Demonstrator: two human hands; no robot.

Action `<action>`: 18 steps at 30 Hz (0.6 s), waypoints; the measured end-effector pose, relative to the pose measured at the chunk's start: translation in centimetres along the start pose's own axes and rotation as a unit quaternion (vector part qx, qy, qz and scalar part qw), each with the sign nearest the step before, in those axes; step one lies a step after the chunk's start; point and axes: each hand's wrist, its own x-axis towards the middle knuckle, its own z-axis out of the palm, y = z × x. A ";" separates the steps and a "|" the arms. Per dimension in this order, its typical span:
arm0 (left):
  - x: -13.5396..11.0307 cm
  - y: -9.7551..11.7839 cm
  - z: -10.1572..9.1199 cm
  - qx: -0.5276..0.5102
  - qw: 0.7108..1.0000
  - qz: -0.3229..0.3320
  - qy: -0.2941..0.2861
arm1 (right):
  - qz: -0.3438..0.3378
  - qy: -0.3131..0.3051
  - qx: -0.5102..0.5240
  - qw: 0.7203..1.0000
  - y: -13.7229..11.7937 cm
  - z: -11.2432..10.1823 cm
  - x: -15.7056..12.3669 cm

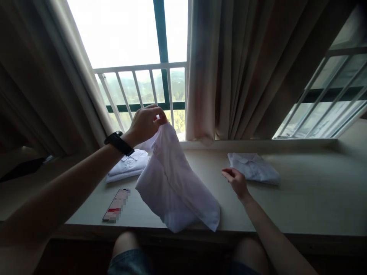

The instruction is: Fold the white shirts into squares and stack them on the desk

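Note:
My left hand, a black watch on its wrist, pinches a white shirt near its top. The shirt hangs loosely from the fingers, and its lower part reaches down to the desk's front edge. To the right of the cloth, my right hand is apart from it, fingers drawn together with nothing seen in them. Just behind that hand lies a folded white shirt. Folded white shirts also lie in a small pile at the left, partly covered by my left wrist and the hanging shirt.
A phone with a lit screen lies on the pale desk, left of the hanging shirt. Behind the desk are long curtains and a window with a white railing. A dark flat object is at the far left.

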 end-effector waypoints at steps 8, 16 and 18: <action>1.8 9.2 -2.2 -0.037 0.994 -0.004 0.107 | -0.166 -0.061 -0.072 0.982 -19.2 4.0 0.6; -0.3 8.8 -6.8 -0.158 0.968 0.083 0.174 | -0.275 -0.004 -0.060 0.960 -27.4 -1.8 7.2; -1.3 6.9 -6.2 -0.234 0.952 0.043 0.195 | -0.286 -0.013 -0.024 0.958 -28.9 -3.0 9.3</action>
